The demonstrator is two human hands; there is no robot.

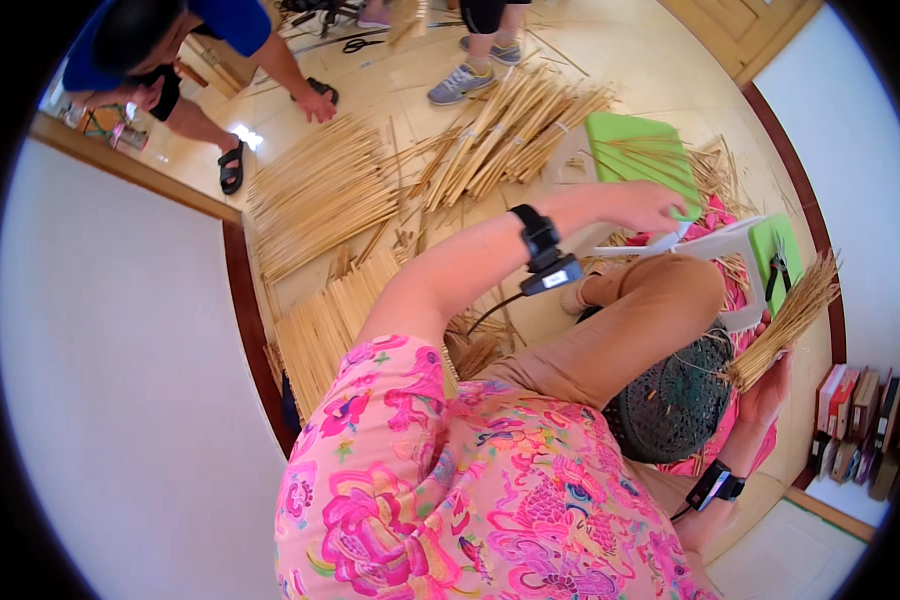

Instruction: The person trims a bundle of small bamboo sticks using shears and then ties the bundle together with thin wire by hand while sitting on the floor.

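My left hand (655, 207) reaches across to the edge of a green-topped stool (638, 150). Its fingers are closed around something small I cannot make out, beside a white and green piece. My right hand (763, 388) grips the lower end of a bundle of dry stalks (788, 318), which fans out toward the upper right. Just left of the bundle, pliers (776, 272) with dark handles lie on a second green and white stool (767, 238). A dark perforated round thing (675, 400) sits between my bent leg (630, 310) and my right arm.
Stalk bundles (510, 135) and a flat spread of stalks (320, 195) cover the floor ahead, with cut strips (335, 325) nearer. Another person (200, 60) bends down at far left, one hand by the stalks. Books (865, 415) stand at right. Walls flank both sides.
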